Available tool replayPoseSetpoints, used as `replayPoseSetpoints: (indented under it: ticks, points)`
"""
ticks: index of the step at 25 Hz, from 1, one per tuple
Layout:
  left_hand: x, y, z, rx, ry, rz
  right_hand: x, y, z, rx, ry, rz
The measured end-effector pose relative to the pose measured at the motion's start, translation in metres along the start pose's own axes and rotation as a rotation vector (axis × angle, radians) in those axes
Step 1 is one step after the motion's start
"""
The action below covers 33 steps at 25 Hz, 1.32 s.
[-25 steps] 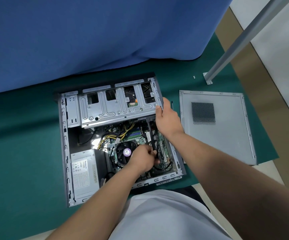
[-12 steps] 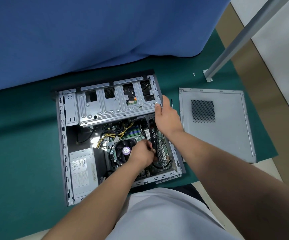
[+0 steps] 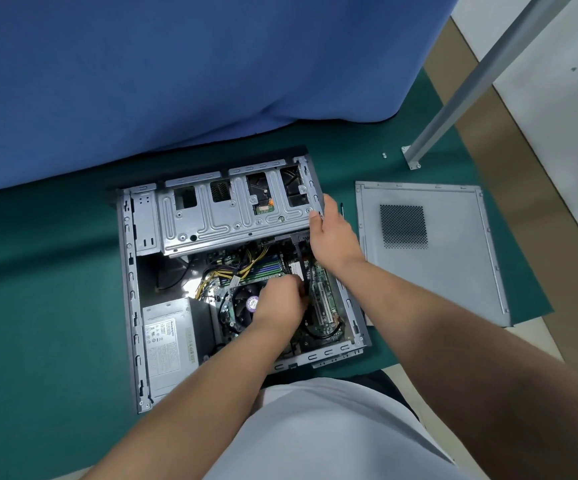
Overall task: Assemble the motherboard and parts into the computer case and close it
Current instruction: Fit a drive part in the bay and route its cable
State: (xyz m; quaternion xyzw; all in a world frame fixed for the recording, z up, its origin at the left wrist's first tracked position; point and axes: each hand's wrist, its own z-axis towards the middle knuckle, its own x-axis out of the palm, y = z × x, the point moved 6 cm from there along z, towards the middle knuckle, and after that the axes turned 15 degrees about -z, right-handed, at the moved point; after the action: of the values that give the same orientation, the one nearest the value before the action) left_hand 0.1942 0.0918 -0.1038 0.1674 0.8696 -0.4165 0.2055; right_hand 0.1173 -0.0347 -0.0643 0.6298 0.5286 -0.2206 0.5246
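Our right hand (image 3: 332, 237) gripped the drive cage (image 3: 235, 216) edge of the open computer case (image 3: 131, 306) on the counter (image 3: 38, 306); our left hand (image 3: 280, 303), fingers curled, pinched a black cable (image 3: 298, 254) above the motherboard (image 3: 322, 299).

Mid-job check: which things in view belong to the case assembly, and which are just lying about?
Job:
computer case
drive cage, held by right hand
black cable, gripped by left hand
motherboard
power supply
side panel
two loose screws

Lying about:
blue cloth
metal pole
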Motion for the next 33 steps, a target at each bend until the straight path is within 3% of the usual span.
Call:
replayPoseSetpoints:
  ticks: [3,5,11,13,16,19,21,24,26,33]
  points:
    - [-0.006,0.000,0.002,0.015,0.006,0.067,0.003,-0.011,-0.004,-0.041,0.236,0.128]
    - [-0.007,0.000,0.000,0.015,0.010,0.046,0.002,-0.019,-0.014,-0.109,0.357,0.081]
    - [-0.013,0.001,-0.007,0.089,0.048,0.000,0.005,-0.019,-0.024,-0.028,0.097,-0.327]
    - [-0.028,-0.002,-0.010,0.141,0.009,0.025,0.009,-0.022,-0.022,-0.049,0.123,-0.303]
    - [-0.073,-0.023,-0.015,0.413,-0.200,0.070,-0.002,-0.036,-0.015,-0.107,0.356,-0.075]
    - [-0.124,-0.041,-0.013,0.717,-0.422,0.186,-0.027,-0.067,0.000,-0.001,0.229,0.079]
    - [-0.147,-0.037,0.010,0.665,-0.448,0.312,-0.023,-0.088,0.011,0.103,0.162,-0.042]
    - [-0.163,-0.015,0.056,0.383,-0.354,0.457,0.010,-0.103,0.018,0.184,0.287,-0.261]
    - [-0.161,0.001,0.073,0.303,-0.355,0.458,0.027,-0.108,0.017,0.234,0.301,-0.330]
    - [-0.154,0.016,0.082,0.340,-0.544,0.500,0.026,-0.088,0.058,0.188,0.195,-0.344]
